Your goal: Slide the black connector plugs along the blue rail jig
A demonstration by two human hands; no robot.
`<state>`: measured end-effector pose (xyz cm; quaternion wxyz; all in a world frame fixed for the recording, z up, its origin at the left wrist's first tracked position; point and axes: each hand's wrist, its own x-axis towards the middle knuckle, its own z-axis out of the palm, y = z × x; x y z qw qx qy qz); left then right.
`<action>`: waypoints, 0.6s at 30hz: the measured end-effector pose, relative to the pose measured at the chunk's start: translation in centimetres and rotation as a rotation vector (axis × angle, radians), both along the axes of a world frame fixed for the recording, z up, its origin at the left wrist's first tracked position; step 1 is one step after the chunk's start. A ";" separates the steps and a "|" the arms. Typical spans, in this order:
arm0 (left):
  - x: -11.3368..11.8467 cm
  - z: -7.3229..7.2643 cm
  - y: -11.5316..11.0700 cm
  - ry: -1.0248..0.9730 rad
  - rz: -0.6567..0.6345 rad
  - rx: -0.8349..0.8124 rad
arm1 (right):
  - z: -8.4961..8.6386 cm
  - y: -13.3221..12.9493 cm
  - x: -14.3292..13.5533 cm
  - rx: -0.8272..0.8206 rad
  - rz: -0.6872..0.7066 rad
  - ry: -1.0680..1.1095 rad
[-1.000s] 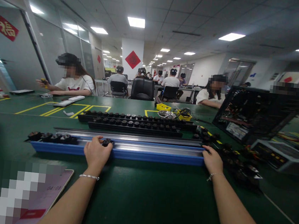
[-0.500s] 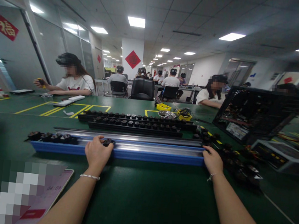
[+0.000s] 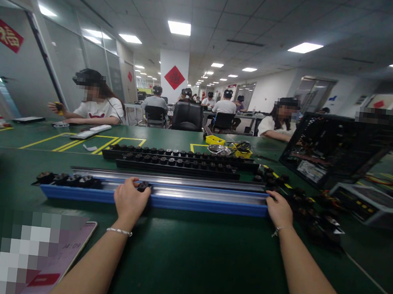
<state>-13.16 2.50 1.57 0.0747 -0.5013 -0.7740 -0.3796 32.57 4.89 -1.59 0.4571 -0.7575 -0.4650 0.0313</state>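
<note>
Left hand (image 3: pixel 131 199) closed round small black module (image 3: pixel 144 187), module in channel of blue rail (image 3: pixel 207 206); right hand (image 3: pixel 280 210) pinching rail's right end; four black modules (image 3: pixel 70 180) at rail's left end; black strips (image 3: pixel 178 166) beyond; phone (image 3: pixel 61 264) near left forearm

Ceiling panels (image 3: pixel 179 28) provide cool overhead light; the bench (image 3: pixel 191 259) appears dim, the metal strip (image 3: pixel 209 193) shows glare, and outer edges look stretched and soft.
</note>
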 end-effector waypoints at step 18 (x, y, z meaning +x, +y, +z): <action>0.5 -0.2 0.1 -0.015 -0.060 -0.004 | -0.7 0.4 0.4 0.037 0.018 -0.030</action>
